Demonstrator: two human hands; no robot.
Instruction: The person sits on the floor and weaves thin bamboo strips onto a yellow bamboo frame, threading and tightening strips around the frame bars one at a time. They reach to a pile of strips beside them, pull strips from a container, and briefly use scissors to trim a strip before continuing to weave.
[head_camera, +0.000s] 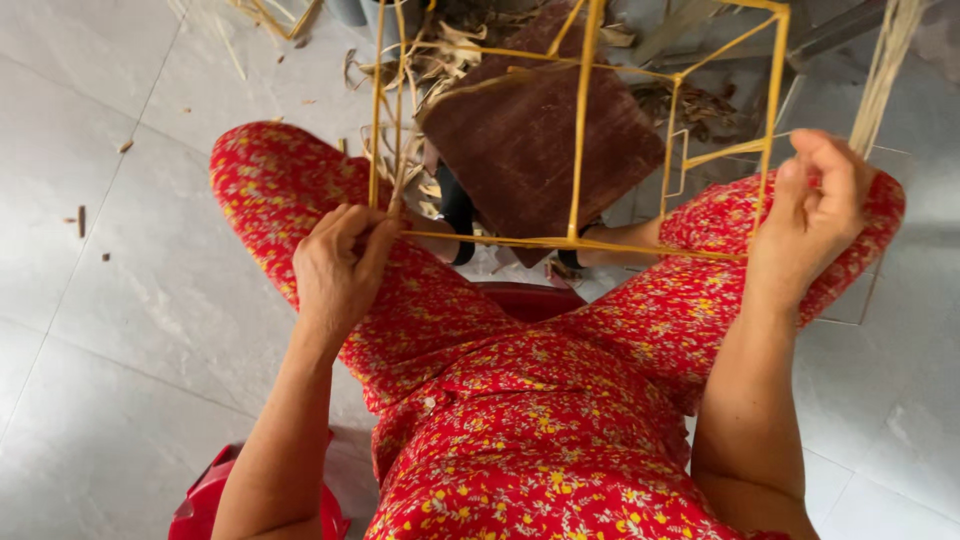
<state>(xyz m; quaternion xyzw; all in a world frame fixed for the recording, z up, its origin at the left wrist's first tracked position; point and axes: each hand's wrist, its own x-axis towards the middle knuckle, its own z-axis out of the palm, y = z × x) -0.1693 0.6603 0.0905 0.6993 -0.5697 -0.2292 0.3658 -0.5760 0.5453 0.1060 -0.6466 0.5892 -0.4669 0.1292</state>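
Observation:
A box-shaped frame of thin yellow bamboo sticks (580, 130) hangs above my knees. My left hand (340, 265) pinches the frame's near left corner, where an upright stick meets the bottom stick. My right hand (812, 205) grips the near right corner, with a thin pale strip (878, 75) running up from its fingers. I sit on a red stool (525, 298) in red flowered clothes.
A brown wooden board (540, 140) lies on the floor beyond my knees, behind the frame. Dry leaf scraps and shavings (450, 50) are heaped past it. Small wood bits (82, 220) dot the grey tiled floor at left.

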